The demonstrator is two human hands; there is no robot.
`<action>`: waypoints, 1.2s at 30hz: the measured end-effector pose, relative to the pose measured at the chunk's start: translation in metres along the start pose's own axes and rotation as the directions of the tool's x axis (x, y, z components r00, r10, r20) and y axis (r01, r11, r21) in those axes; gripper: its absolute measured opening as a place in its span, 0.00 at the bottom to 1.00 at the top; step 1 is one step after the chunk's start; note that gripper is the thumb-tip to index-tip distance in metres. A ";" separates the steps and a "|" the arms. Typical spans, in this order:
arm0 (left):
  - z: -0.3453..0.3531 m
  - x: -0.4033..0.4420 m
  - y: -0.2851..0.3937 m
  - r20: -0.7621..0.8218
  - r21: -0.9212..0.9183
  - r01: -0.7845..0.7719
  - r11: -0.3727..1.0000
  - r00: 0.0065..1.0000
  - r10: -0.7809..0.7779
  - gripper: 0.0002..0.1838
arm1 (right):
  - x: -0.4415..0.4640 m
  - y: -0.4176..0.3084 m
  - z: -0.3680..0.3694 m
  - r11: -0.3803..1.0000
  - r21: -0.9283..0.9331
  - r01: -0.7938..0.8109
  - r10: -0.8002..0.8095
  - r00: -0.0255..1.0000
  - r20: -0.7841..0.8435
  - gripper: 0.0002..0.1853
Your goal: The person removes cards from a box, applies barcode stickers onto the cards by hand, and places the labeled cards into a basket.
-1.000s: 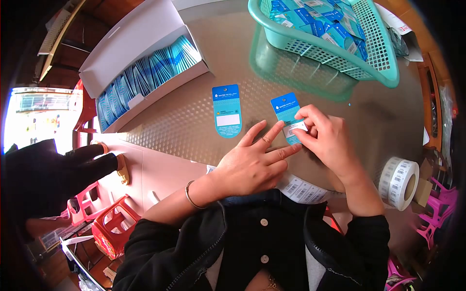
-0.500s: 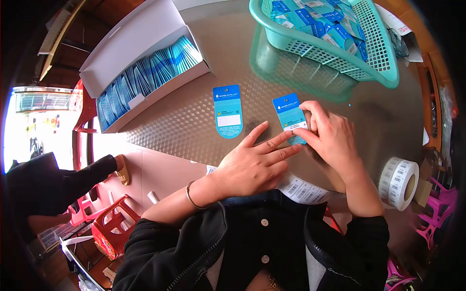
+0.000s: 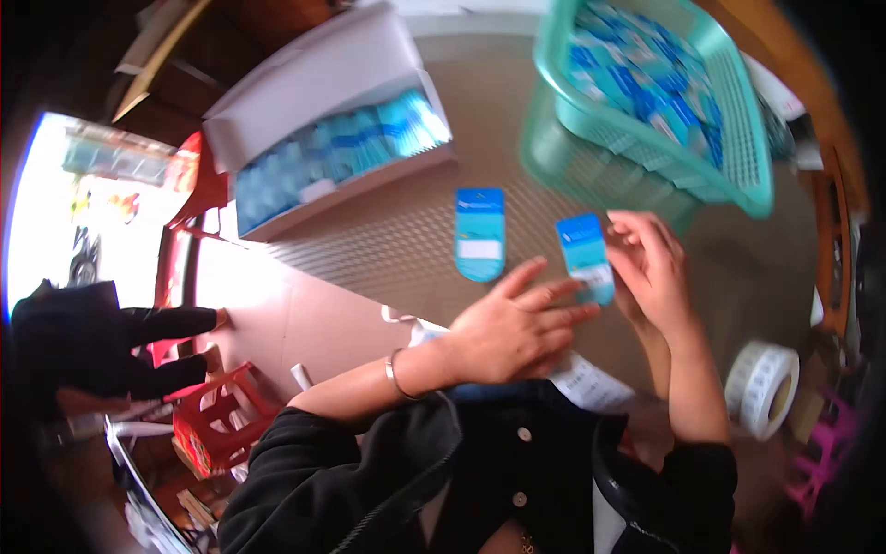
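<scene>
A blue and teal tag card (image 3: pixel 583 242) printed with a white drop lies on the metal table (image 3: pixel 420 254), with a white label near its lower end. My left hand (image 3: pixel 517 325) has its fingers stretched out, their tips over that lower end. My right hand (image 3: pixel 653 272) is at the card's right edge, thumb and forefinger apart, nothing visible between them; its other fingers are curled. A second card (image 3: pixel 480 220), rounded at the bottom with a white patch, lies to the left. A strip of white printed labels (image 3: pixel 591 380) runs along the table edge by my body.
A white open box (image 3: pixel 351 180) packed with upright cards stands at the back left. At the back right is a green basket (image 3: pixel 637 138) heaped with cards. A label roll (image 3: pixel 762 390) is at the right. A red stool (image 3: pixel 226 415) and a person in dark clothes (image 3: pixel 74 342) are beyond the table.
The view has shifted, so things sit lower and further right, and is blurred. My right hand's thumb and forefinger have drawn off the card. My left fingers remain at its lower end.
</scene>
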State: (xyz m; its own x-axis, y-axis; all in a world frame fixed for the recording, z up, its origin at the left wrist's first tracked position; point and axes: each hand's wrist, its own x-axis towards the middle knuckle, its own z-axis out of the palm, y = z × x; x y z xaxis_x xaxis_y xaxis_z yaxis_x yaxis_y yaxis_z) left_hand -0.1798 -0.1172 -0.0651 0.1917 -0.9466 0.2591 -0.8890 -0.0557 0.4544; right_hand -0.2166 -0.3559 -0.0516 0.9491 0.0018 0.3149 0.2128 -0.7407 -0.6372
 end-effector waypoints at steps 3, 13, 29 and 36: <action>0.002 -0.003 -0.001 0.012 0.017 -0.031 0.999 0.999 0.031 0.14 | 0.003 -0.006 0.001 0.982 -0.076 0.173 -0.156 0.971 0.183 0.28; 0.007 -0.013 0.000 -0.038 -0.007 -0.088 0.996 0.995 0.088 0.12 | 0.000 -0.013 0.005 0.997 0.079 -0.002 -0.014 0.981 0.193 0.36; -0.018 -0.031 0.020 -0.010 -0.240 0.142 0.960 0.989 -0.149 0.07 | 0.001 -0.016 -0.018 0.916 0.332 -0.223 0.127 0.949 0.288 0.15; -0.025 -0.033 0.020 0.002 -0.199 0.155 0.968 0.988 -0.157 0.09 | 0.001 -0.021 -0.038 0.893 0.328 -0.309 0.198 0.923 0.329 0.14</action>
State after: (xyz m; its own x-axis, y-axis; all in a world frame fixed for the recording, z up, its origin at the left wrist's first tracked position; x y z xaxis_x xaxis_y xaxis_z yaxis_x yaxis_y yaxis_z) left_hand -0.1938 -0.0794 -0.0431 0.3286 -0.9266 0.1829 -0.7478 -0.1369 0.6497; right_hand -0.2285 -0.3661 -0.0114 0.9948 0.0763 -0.0673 -0.0268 -0.4413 -0.8969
